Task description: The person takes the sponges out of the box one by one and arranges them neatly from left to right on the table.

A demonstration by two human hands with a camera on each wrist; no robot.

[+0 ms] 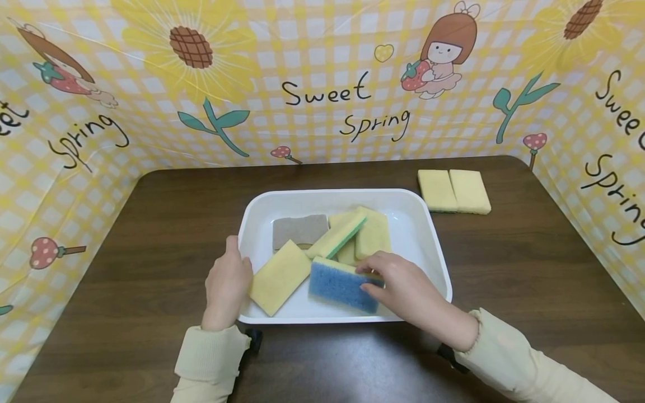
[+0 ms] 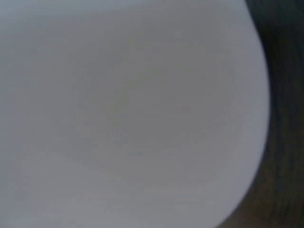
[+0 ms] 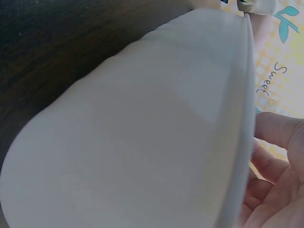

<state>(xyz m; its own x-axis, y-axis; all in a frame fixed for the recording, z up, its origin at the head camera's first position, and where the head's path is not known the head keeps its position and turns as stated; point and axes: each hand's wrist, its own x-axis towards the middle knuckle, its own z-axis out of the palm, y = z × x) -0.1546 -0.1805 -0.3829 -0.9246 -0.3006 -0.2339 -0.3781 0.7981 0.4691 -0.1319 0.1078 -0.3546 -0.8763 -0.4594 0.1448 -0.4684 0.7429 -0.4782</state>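
Note:
A white tray sits on the table with several sponges in it. My left hand holds its left rim; in the left wrist view the tray wall fills most of the picture, so those fingers are hidden. With thumb and fingers my right hand pinches the right end of a blue and yellow sponge, tilted with its blue side toward me. From the right wrist camera, the right hand shows beyond the tray's near wall, and the sponge is hidden.
Inside the tray lie a flat yellow sponge, a green-backed sponge, another yellow sponge and a grey piece. Two yellow sponges lie side by side behind the tray's right corner. A checked cloth surrounds the table's far sides.

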